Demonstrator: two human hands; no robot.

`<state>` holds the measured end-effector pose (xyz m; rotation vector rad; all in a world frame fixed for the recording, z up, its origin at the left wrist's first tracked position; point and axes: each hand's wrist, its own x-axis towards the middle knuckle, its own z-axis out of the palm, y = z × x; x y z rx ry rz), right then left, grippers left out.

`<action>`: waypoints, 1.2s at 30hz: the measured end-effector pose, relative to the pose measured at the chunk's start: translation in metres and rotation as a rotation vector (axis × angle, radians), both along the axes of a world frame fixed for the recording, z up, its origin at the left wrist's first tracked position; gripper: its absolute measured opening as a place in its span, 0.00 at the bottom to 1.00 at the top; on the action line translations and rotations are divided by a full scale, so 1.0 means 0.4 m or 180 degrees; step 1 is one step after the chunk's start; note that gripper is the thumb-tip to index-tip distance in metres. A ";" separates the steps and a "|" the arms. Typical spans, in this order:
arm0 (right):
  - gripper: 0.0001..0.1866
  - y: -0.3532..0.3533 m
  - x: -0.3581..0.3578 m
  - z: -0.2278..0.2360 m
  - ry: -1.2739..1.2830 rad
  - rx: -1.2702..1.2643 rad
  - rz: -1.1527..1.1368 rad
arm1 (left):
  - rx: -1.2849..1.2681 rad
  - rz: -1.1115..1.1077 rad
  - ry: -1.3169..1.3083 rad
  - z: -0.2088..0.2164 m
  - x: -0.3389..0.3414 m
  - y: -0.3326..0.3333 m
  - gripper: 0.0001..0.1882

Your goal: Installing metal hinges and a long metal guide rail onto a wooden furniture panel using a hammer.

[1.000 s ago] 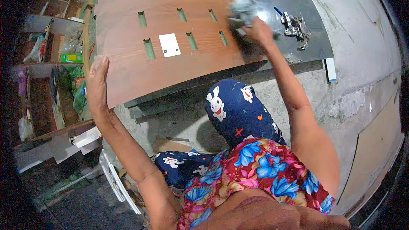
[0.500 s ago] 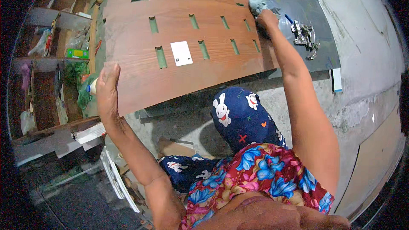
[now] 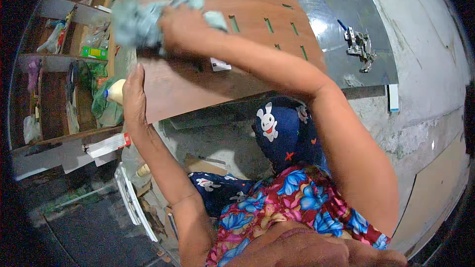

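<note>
A brown wooden panel (image 3: 257,64) with several narrow slots and a white label lies flat on a dark table (image 3: 341,29). My left hand (image 3: 132,94) presses flat on the panel's near left corner. My right hand (image 3: 180,24) reaches across to the panel's far left part, gripping a pale blue-grey cloth (image 3: 138,20) against the wood. My right forearm crosses over the panel's middle and hides part of the label.
A metal hinge fitting (image 3: 360,47) lies on the table to the right of the panel. Wooden shelves (image 3: 54,69) with bottles, bags and a green box stand at the left. A grey concrete wall (image 3: 420,84) runs along the right.
My right hand has swept the cloth from the panel's far right edge across to its far left. My left hand stays on the near left corner.
</note>
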<state>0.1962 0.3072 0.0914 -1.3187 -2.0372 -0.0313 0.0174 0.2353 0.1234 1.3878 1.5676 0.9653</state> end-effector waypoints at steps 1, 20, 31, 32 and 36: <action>0.10 -0.048 -0.026 -0.013 0.0020 0.0029 0.0210 | 0.0210 0.0110 0.0320 -0.038 -0.040 0.019 0.24; 0.23 -0.299 0.406 -0.363 0.0418 -0.1682 -0.0922 | 0.0157 0.0140 -0.0691 -0.068 0.006 -0.007 0.28; 0.25 0.139 0.070 -0.139 -0.0008 -0.0489 -0.0543 | 0.0313 0.0499 -0.1053 -0.037 0.059 -0.071 0.39; 0.21 0.183 0.109 -0.172 -0.0117 -0.0343 -0.0570 | -0.0064 0.0426 -0.0972 -0.046 0.032 -0.060 0.42; 0.17 0.258 0.362 -0.359 -0.0050 -0.1127 -0.1382 | -0.0157 0.0047 -0.1252 -0.149 -0.016 -0.013 0.36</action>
